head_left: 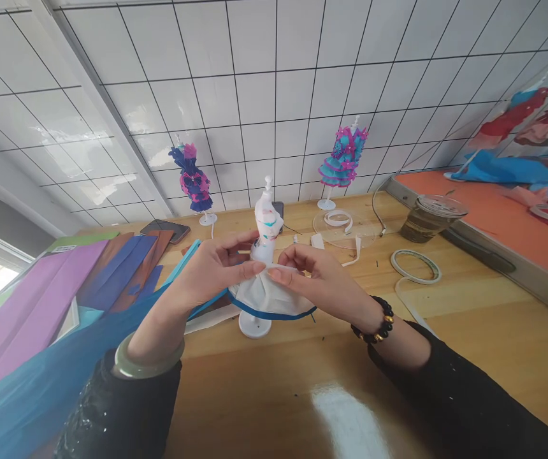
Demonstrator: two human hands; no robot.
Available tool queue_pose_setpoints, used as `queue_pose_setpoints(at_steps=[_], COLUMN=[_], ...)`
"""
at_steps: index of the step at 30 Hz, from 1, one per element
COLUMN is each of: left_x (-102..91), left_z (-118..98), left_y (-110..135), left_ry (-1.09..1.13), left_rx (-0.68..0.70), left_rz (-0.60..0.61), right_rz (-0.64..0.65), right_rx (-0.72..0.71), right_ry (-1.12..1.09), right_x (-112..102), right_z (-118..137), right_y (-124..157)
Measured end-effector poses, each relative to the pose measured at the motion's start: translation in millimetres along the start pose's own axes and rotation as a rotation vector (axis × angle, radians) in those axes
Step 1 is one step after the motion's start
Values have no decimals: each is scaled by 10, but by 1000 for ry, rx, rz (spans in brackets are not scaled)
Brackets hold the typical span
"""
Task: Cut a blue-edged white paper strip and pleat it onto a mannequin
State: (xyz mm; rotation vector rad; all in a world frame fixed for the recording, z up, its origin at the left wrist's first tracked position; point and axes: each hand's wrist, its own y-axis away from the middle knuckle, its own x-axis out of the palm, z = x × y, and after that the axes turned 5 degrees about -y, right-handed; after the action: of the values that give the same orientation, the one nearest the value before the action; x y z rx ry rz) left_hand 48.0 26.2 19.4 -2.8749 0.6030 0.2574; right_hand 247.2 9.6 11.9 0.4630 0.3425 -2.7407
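A small white dress form (267, 220) stands upright on a round white base (255, 325) in the middle of the table. Around its waist sits a white skirt (274, 296) with a blue trim along the hem. From the left, my left hand (229, 261) pinches the skirt's upper edge between thumb and fingers. My right hand (310, 271) grips the same edge on the other side, its thumb close to the left thumb. Both thumbs press at the front of the waist, where the cloth gathers in folds. The back of the skirt is hidden.
Two dress forms in paper-like dresses, one purple (195, 182), one turquoise and pink (343, 159), stand by the tiled wall. Coloured sheets (49, 293) lie left. A tape roll (416, 266), a lidded cup (431, 217) and an orange board (484, 210) are right.
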Motion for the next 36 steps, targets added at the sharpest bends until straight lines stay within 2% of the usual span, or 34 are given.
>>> queue_pose_setpoints(at_steps=[9,18,28,36], left_x=[-8,18,-13,-13], left_z=[70,19,-35,-45], left_y=[-4,12,25,25], left_ry=[-83,-84,-62,-78], left_rx=[107,65,27,47], left_rz=[27,14,43,76], right_rz=[-97,-144,-23,-34], right_rx=[-97,-154,-289,-259], right_ry=[157,221,116,104], right_x=[81,69,43,40], right_z=[-38,-28,33,45], right_y=[32,56,78,86])
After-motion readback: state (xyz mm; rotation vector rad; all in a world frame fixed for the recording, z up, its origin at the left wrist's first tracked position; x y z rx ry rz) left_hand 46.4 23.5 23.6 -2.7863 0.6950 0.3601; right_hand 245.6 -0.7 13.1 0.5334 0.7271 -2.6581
